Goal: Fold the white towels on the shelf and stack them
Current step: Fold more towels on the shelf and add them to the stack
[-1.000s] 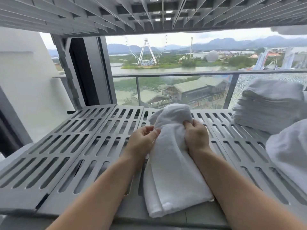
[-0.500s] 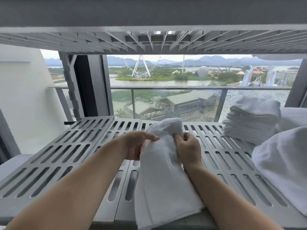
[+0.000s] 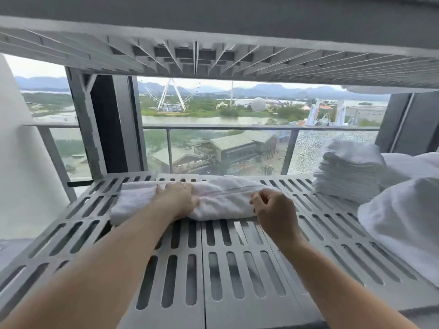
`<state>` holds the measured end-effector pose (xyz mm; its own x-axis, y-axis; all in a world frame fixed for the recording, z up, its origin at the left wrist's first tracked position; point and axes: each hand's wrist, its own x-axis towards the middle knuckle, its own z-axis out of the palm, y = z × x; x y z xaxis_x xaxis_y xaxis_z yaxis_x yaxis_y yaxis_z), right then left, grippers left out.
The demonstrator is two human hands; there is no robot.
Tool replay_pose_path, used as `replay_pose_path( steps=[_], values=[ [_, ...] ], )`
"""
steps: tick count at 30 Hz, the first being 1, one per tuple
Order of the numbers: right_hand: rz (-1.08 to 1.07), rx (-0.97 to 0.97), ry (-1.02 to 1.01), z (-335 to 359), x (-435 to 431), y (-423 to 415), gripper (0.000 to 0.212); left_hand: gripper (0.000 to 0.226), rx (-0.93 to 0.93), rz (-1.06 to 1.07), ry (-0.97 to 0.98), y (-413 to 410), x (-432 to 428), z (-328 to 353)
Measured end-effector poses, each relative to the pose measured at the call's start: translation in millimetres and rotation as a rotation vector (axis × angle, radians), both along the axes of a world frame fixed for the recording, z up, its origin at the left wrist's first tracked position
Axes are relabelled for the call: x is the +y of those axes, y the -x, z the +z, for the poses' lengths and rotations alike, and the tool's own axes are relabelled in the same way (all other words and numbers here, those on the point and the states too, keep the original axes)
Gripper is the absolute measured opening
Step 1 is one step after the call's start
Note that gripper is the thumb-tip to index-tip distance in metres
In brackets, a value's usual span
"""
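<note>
A folded stack [image 3: 344,174] and a loose heap [image 3: 403,222] sit at the right of the shelf [image 3: 237,269]. The towel [image 3: 221,200] lies crosswise by the far edge, with the left hand [image 3: 175,198] flat on it and the right hand [image 3: 273,210], fingers curled, seemingly pinching its end.

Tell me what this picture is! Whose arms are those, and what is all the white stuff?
Those are a person's arms, not a machine's. The picture comes from a camera worn on the person's head, so you see what they see. In front is a grey shelf with slots. One white towel lies across it. The left hand presses flat on it. The right hand is curled at the towel's right end; I cannot tell if it grips. On the right stands a neat stack of folded towels, and nearer lies a loose heap of white cloth. Outside the window is a Ferris wheel.
</note>
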<state>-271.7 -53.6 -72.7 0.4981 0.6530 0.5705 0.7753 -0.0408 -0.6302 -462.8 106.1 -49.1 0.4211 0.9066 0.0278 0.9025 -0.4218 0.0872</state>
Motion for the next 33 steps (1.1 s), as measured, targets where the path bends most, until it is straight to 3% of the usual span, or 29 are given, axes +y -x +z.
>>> replay_pose_path(
  steps=[4, 7, 10, 13, 15, 18, 20, 23, 28, 31, 33],
  values=[
    [-0.035, -0.179, 0.049, -3.9, 37.2, 1.9, 0.022, 0.081, 0.019, -0.129, 0.004, 12.3, 5.4, -27.2],
    [0.0, -0.28, 0.137, -3.2, 63.0, 5.4, 0.015, 0.085, -0.014, -0.174, -0.006, 16.8, 18.7, -28.3],
    [0.032, -0.363, 0.21, 4.5, 83.8, -0.3, 0.027, 0.077, -0.131, -0.141, -0.076, 21.2, 38.4, -17.2],
    [0.13, -0.434, 0.358, 15.6, 105.6, -7.1, 0.056, 0.072, -0.103, -0.079, -0.082, 22.3, 54.4, -9.7],
    [0.205, -0.47, 0.443, 21.6, 121.8, -11.2, 0.065, 0.064, -0.09, -0.048, -0.045, 21.0, 59.3, -5.7],
    [0.313, -0.386, 0.557, 24.3, 145.0, -20.6, 0.064, 0.055, -0.011, -0.043, -0.046, 16.6, 63.0, 1.8],
    [0.386, -0.352, 0.63, 23.1, 157.6, -29.6, 0.048, 0.048, 0.033, -0.052, -0.025, 14.3, 63.1, 6.1],
    [0.424, -0.521, 0.617, 24.1, 168.4, -46.5, 0.026, 0.038, 0.017, -0.066, -0.014, 13.9, 60.1, 10.0],
    [0.386, -0.612, 0.444, 18.1, 164.9, -59.8, 0.027, 0.02, -0.065, -0.096, -0.142, 20.5, 49.0, 8.6],
    [0.378, -0.682, 0.45, 11.2, 159.0, -58.7, 0.03, 0.013, -0.027, -0.102, -0.223, 25.0, 40.6, 7.8],
    [0.375, -0.689, 0.455, 9.6, 154.3, -58.1, 0.031, 0.021, 0.0, -0.086, -0.205, 29.3, 36.5, 6.8]
  ],
)
